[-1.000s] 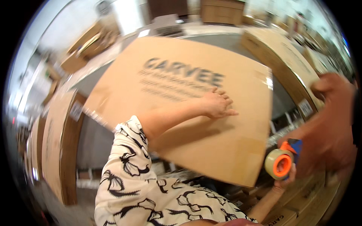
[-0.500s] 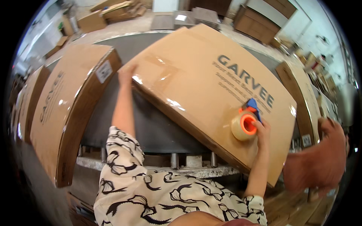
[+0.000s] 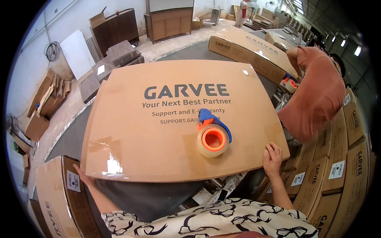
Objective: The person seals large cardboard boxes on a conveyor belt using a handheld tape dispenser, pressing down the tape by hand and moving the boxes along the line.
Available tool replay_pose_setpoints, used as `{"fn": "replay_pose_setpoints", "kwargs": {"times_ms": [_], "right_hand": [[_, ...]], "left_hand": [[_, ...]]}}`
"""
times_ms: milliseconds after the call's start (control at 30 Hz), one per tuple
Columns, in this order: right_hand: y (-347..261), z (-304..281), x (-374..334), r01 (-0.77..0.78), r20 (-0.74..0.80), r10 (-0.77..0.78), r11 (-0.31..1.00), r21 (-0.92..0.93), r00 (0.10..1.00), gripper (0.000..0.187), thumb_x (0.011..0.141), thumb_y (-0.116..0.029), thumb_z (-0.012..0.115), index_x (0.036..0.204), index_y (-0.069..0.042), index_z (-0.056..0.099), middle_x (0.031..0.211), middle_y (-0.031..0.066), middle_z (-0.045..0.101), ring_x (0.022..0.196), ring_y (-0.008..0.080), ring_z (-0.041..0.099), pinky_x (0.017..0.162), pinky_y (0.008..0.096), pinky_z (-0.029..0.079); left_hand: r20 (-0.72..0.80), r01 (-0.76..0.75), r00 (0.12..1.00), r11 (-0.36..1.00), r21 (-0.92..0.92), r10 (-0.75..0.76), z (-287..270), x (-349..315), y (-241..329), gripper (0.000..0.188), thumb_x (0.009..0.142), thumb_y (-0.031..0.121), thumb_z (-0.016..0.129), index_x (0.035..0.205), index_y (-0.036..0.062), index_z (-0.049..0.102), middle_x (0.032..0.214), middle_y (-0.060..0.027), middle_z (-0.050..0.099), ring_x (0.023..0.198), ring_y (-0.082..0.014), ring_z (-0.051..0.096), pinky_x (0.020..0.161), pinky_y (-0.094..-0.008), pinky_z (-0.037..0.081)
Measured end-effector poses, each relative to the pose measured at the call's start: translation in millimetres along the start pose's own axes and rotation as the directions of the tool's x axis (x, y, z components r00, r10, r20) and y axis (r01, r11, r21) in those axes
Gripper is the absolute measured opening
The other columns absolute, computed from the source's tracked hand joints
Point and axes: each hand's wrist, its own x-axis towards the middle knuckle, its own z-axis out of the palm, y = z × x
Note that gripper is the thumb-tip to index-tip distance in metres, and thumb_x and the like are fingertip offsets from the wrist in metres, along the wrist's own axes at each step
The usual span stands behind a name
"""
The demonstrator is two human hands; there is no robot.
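A large flat cardboard box (image 3: 119, 135) with dark print lies in front of me, its long near edge towards me. Clear tape shines on its left near corner. My left hand (image 3: 84, 175) grips the box at that corner, some of its fingers hidden by the edge. At the right end of the near edge, my right hand (image 3: 272, 159) has its fingers curled over the rim. On top of the box rests a tape dispenser (image 3: 214, 139) with a blue handle, an orange hub and a roll of clear tape; neither hand touches it.
Another box (image 3: 65, 194) stands close beside my left hand. At the far right a co-worker (image 3: 315, 91) in a rust-coloured top leans over a similar box (image 3: 254, 51), an orange tape dispenser (image 3: 290, 84) at hand. Stacked cartons (image 3: 317, 170) fill the right side.
The box has turned from a slant to lie nearly square to me. My right hand has let go of the tape dispenser and now holds the box's edge. My view has swung right.
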Motion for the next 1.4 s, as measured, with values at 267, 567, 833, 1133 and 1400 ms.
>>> {"fn": "replay_pose_setpoints", "kwargs": {"times_ms": [267, 567, 833, 1133, 1400], "right_hand": [[-16, 13, 13, 0.004, -0.018, -0.005, 0.998, -0.057, 1.000, 0.032, 0.082, -0.022, 0.059, 0.108, -0.004, 0.062, 0.115, 0.0150, 0.054, 0.106, 0.0360, 0.049, 0.093, 0.0451, 0.037], [-6, 11, 31, 0.075, -0.082, -0.074, 0.997, 0.019, 0.994, 0.031, 0.076, -0.022, 0.061, 0.101, -0.004, 0.065, 0.107, 0.0145, 0.059, 0.100, 0.0357, 0.053, 0.089, 0.0456, 0.040], [115, 81, 147, 0.275, -0.041, -0.276, 0.916, 0.293, 0.960, 0.024, 0.081, -0.013, 0.056, 0.101, -0.003, 0.063, 0.108, 0.0170, 0.060, 0.102, 0.0385, 0.053, 0.091, 0.0460, 0.041], [210, 228, 349, 0.198, 0.138, -0.164, 0.936, -0.291, 0.977, 0.042, 0.092, -0.037, 0.048, 0.126, -0.014, 0.059, 0.131, 0.0103, 0.053, 0.117, 0.0294, 0.049, 0.106, 0.0424, 0.028], [21, 151, 274, -0.091, 0.511, -0.375, 0.733, 0.675, 0.773, 0.050, 0.087, -0.014, 0.060, 0.131, 0.006, 0.046, 0.123, 0.0138, 0.057, 0.111, 0.0189, 0.054, 0.098, 0.0295, 0.041]], "left_hand": [[0.015, -0.126, 0.988, 0.758, 0.640, 0.151, 127, -99, 48, 0.046, 0.091, 0.042, 0.057, 0.096, -0.0022, 0.068, 0.085, -0.0053, 0.067, 0.080, -0.0147, 0.059, 0.075, -0.0277, 0.045], [0.007, -0.045, 0.980, 0.185, 0.982, 0.201, 149, -99, 55, 0.064, 0.093, 0.051, 0.049, 0.093, -0.0108, 0.065, 0.085, -0.0176, 0.067, 0.081, -0.0204, 0.060, 0.075, -0.0336, 0.045], [-0.184, 0.187, 0.908, 0.030, 0.982, 0.376, 160, -288, 13, 0.063, 0.093, 0.052, 0.046, 0.085, -0.0065, 0.065, 0.072, -0.0239, 0.062, 0.067, -0.0336, 0.058, 0.067, -0.0430, 0.044], [-0.289, 0.230, 0.955, 0.454, 0.861, 0.063, 253, -501, -61, 0.055, 0.094, 0.041, 0.055, 0.061, -0.0032, 0.057, 0.051, -0.0042, 0.053, 0.047, -0.0100, 0.046, 0.046, -0.0288, 0.038], [-0.208, 0.007, 0.975, 0.916, 0.402, 0.084, 190, -353, -99, 0.048, 0.097, 0.041, 0.049, 0.061, 0.0097, 0.048, 0.058, 0.0058, 0.043, 0.051, -0.0057, 0.038, 0.046, -0.0246, 0.030]]}}
